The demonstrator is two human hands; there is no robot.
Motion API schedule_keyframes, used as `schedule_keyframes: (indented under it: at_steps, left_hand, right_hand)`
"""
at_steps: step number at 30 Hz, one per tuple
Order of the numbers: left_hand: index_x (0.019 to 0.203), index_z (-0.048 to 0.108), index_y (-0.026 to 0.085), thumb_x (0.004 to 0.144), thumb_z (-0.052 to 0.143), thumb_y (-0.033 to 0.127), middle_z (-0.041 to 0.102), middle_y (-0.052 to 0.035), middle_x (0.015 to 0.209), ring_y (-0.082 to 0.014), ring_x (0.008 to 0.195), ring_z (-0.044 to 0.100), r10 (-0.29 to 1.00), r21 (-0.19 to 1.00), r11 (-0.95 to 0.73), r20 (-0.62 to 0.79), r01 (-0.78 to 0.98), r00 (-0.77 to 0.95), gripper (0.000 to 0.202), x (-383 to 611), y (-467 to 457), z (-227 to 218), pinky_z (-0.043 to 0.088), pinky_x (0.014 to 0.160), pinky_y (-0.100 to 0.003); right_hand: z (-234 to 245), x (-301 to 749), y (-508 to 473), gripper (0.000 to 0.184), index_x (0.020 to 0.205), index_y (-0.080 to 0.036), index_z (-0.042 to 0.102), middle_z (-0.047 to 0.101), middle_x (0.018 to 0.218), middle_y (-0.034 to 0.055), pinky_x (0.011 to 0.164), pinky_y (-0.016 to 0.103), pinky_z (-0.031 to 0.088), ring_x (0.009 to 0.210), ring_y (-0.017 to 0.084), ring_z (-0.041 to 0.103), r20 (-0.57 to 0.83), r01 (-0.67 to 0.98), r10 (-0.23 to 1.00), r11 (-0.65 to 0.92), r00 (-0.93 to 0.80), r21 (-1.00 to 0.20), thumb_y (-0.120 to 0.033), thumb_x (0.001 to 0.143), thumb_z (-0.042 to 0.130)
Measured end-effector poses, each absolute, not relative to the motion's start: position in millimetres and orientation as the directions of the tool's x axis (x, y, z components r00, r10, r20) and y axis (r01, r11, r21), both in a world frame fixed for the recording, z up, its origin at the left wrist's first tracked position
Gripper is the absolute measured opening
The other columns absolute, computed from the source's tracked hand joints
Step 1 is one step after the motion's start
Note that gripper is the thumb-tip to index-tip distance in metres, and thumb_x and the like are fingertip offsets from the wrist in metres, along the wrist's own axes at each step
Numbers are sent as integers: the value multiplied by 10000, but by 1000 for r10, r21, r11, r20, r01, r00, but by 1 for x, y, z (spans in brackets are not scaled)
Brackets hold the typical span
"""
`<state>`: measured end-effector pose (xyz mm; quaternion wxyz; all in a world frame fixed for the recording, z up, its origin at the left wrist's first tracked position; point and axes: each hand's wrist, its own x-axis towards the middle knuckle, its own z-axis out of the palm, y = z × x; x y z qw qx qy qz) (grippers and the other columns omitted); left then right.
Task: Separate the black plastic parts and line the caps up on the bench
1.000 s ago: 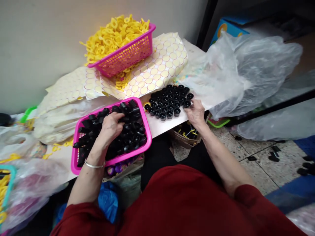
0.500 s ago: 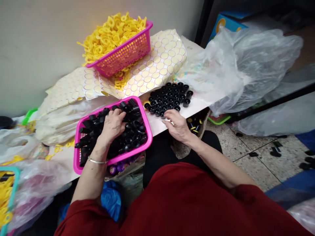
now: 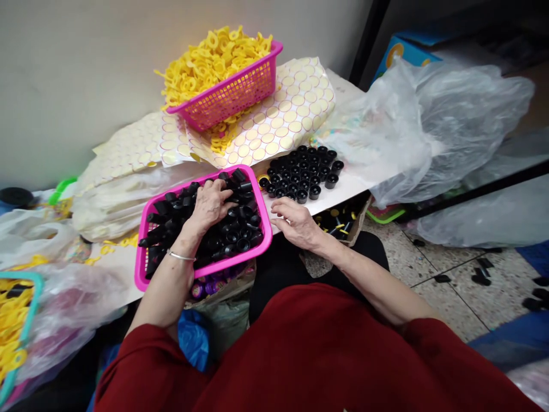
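Note:
My left hand (image 3: 209, 206) reaches into a pink basket (image 3: 261, 247) heaped with black plastic caps (image 3: 234, 232), its fingers curled down among them. My right hand (image 3: 297, 222) hovers palm down at the table's front edge, just right of the basket, with its fingers spread and nothing in it. Behind that hand, a cluster of black caps (image 3: 305, 171) stands upright in rows on the white table (image 3: 343, 186).
A second pink basket (image 3: 234, 98) piled with yellow rings sits at the back on sheets of round stickers (image 3: 283, 117). Big clear plastic bags (image 3: 433, 123) lie to the right. A teal basket (image 3: 17, 337) is at far left. Black caps lie scattered on the floor (image 3: 480, 269).
My right hand has come back from the far right of the standing caps to the table edge beside the pink basket. My left hand has shifted slightly further into the caps.

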<state>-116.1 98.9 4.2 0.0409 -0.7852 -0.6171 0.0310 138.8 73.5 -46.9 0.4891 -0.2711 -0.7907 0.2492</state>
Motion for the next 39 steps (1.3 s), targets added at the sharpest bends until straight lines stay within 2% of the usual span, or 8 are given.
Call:
schedule_keyframes:
  at_steps: [11, 14, 17, 20, 23, 27, 35, 39]
  left_hand:
    - [768, 711, 174, 741, 743, 409, 647, -102, 1002, -316, 1020, 508, 970, 13, -209, 127, 978, 206, 239, -119, 110, -6, 379, 848, -444]
    - [677, 679, 167, 689, 758, 325, 660, -76, 916, -270, 951, 558, 953, 251, -178, 285, 951, 103, 177, -111, 107, 3, 412, 861, -420]
    - [729, 694, 166, 655, 756, 303, 653, -34, 829, -180, 789, 587, 872, 704, -198, 444, 683, -205, 169, -82, 83, 21, 472, 759, -334]
    - [726, 678, 159, 663, 738, 307, 618, 13, 682, -96, 578, 537, 947, 995, -94, 98, 29, -305, 172, -36, 44, 38, 468, 566, -240]
    - [683, 653, 147, 687, 728, 250, 621, 20, 640, -58, 499, 521, 940, 860, 297, -340, -414, -33, 127, 8, 14, 39, 455, 472, -170]
    - [775, 688, 168, 845, 563, 152, 696, -4, 780, -73, 692, 659, 846, 641, 487, -514, -593, 139, 143, 45, 3, 20, 536, 622, -115]
    - [849, 709, 150, 865, 601, 301, 693, -36, 775, -94, 669, 642, 722, 648, 676, -489, -351, 489, 186, 80, -1, -46, 533, 649, -177]
    - [989, 711, 131, 789, 629, 439, 719, -82, 928, -140, 718, 650, 746, 890, 393, -456, 231, 486, 376, 99, 8, -96, 523, 657, -255]
  right_hand:
    - [-59, 163, 24, 45, 898, -175, 598, 612, 884, 62, 677, 272, 502, 743, 133, 582, 549, 123, 734, 637, -400, -761, -141, 881, 575]
    - [-64, 175, 12, 42, 917, -175, 618, 621, 906, 63, 596, 259, 489, 642, 106, 544, 502, 158, 786, 582, -362, -798, -165, 890, 586]
    - [-52, 181, 3, 129, 1029, -182, 635, 638, 992, 82, 598, 262, 514, 656, 105, 566, 504, 204, 819, 562, -274, -802, -217, 915, 586]
    - [-27, 177, 1, 446, 1288, -193, 550, 597, 1253, 150, 794, 327, 569, 1020, 198, 626, 606, 215, 765, 644, -221, -734, -364, 889, 649]
    - [-7, 168, 3, 704, 1430, -186, 415, 546, 1369, 167, 984, 403, 522, 1219, 245, 553, 650, 200, 731, 682, -206, -703, -494, 850, 667]
    - [-9, 166, 3, 418, 1279, -181, 560, 668, 1155, 105, 967, 339, 534, 1076, 182, 633, 593, 201, 788, 615, -163, -762, -411, 931, 578]
    - [-46, 223, -23, 282, 1143, -129, 604, 672, 1083, 139, 895, 326, 543, 1048, 189, 631, 579, 500, 772, 622, -263, -602, -324, 948, 547]
    - [-71, 289, -97, 188, 921, -161, 662, 679, 893, 68, 767, 324, 548, 864, 166, 636, 443, 769, 847, 67, 293, -635, -261, 940, 504]
